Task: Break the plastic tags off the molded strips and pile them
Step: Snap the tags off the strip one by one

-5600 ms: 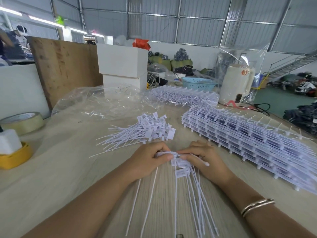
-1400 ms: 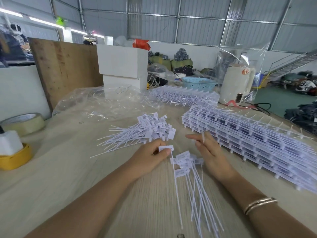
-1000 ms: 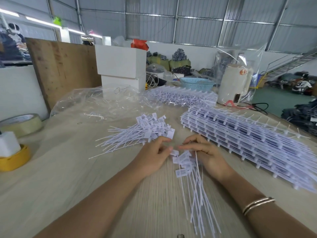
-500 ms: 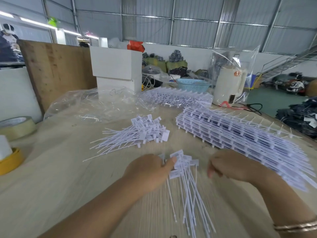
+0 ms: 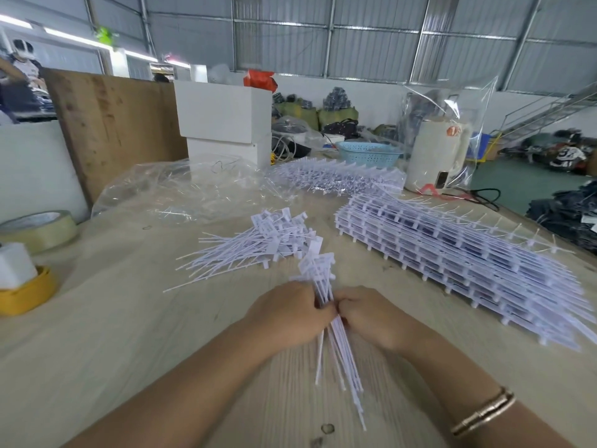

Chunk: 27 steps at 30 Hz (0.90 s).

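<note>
1. Two hands meet at the near middle of the counter (image 5: 97, 318): the left hand (image 5: 287, 313) and right hand (image 5: 371, 313) each curl their grip round one bundle of plastic tags (image 5: 323, 286).
2. Farther off lies the pile of loose tags (image 5: 258, 250); the stacked molded strips (image 5: 468, 263) sit right.

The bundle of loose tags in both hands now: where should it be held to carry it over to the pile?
Probably around the stems at mid-length, where the left hand and right hand pinch the bundle from either side. The flat heads fan out at the far end and the thin tails splay toward the person, so only the middle keeps them together for the pile.
</note>
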### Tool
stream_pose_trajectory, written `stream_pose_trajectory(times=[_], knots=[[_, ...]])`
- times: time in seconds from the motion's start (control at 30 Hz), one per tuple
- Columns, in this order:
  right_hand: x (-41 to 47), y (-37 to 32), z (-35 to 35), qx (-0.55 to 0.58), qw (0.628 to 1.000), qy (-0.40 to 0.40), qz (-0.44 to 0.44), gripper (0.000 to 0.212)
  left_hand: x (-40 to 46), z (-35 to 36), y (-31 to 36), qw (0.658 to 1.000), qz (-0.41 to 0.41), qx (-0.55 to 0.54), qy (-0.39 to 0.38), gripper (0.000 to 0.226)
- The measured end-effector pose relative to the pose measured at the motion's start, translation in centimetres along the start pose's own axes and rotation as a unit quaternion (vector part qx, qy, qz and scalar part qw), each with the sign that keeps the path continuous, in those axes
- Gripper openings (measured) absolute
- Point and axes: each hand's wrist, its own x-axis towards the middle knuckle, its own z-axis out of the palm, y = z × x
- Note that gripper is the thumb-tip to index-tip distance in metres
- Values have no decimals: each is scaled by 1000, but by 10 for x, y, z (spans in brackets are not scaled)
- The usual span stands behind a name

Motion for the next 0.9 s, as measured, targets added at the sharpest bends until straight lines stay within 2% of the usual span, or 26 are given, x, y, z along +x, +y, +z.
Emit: stream_pose_trajectory(times=[0.2, 0.33, 0.47, 0.53, 0.6, 0.67, 0.77, 0.83, 0.9], knots=[[1, -2, 7, 161, 987, 22, 5, 24, 2, -5, -1, 995, -36, -96, -12, 20], [1, -6, 16, 250, 966, 54, -43, 25, 2, -4, 3, 977, -52, -207, 23, 22], [6, -4, 22, 140, 982, 106, -71, 16, 3, 2, 3, 964, -37, -261, 44, 29], [8, -1, 20, 87, 983, 131, -92, 24, 4, 2, 0, 961, -24, -275, 32, 32], [9, 6, 12, 112, 977, 167, -73, 31, 4, -5, -6, 971, -8, -234, 40, 43], [9, 16, 2, 132, 971, 195, -37, 34, 7, -19, -17, 987, 24, -128, 96, 46], [10, 27, -5, 126, 974, 188, -9, 37, 26, -51, -40, 980, 82, -16, 182, 51], [11, 27, -5, 118, 977, 179, -7, 37, 47, -74, -60, 971, 123, 71, 191, 56], [12, 24, -1, 70, 985, 159, -18, 36, 64, -88, -81, 965, 135, 149, 166, 60]])
